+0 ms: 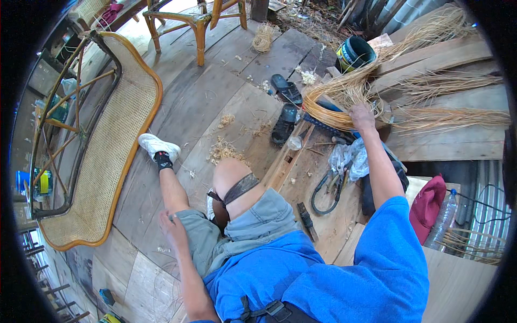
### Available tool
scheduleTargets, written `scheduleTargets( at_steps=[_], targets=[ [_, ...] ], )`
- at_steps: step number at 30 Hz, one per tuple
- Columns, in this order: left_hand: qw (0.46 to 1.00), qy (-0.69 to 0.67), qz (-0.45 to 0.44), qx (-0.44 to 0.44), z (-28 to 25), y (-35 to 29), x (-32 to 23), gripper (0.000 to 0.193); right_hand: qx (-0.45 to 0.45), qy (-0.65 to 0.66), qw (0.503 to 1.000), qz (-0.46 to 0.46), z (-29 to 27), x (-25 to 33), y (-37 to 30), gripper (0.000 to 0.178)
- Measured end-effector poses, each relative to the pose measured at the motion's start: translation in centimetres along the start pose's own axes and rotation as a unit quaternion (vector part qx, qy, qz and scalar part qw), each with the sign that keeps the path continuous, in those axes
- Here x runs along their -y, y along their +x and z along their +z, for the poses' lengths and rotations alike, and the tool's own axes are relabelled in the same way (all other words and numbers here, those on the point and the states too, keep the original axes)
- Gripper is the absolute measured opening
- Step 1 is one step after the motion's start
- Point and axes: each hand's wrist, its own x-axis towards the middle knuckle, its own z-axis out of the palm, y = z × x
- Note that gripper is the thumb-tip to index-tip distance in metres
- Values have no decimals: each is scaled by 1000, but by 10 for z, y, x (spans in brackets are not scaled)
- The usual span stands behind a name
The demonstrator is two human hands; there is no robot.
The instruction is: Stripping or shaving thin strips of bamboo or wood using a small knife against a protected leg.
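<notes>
My right hand [362,117] reaches out to the far right, its fingers closed on pale rattan strips at the edge of a coiled bundle [326,110]. The fingertips are partly lost among the strands. The long, thin strips run from the coil up to the right over wooden boards. My left hand [173,232] rests by my left thigh, against the grey-green shorts [196,237]. Its fingers are loosely bent and apart, with a small greyish band or object at one fingertip that I cannot make out.
A cane-woven panel with a curved wooden frame [107,134] stands at left. Black sandals [285,124], a dark bucket [355,54], a plastic bag [350,159] and a looped black cable-like tool [326,194] lie near the coil. Shavings [226,149] litter the plank floor. A bottle [444,218] lies right.
</notes>
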Motion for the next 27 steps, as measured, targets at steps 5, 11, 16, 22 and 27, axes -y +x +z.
scheduleTargets(
  at_steps=[5,11,16,22,27],
  targets=[
    [978,2,206,-11,-5,-54,-65,28,-177,14,983,-54,-18,2,-14,7],
    [927,-181,281,168,-16,-55,-123,15,-247,56,965,-63,-65,49,-51,5],
    [899,-240,295,219,-39,-50,-159,20,-118,-19,990,-69,-77,126,-102,5],
    [846,-366,297,249,-67,-43,-181,32,454,340,703,-430,-152,274,-217,16],
    [782,-358,156,486,-100,-33,-138,30,394,290,768,-413,-175,292,-183,19]
  ],
)
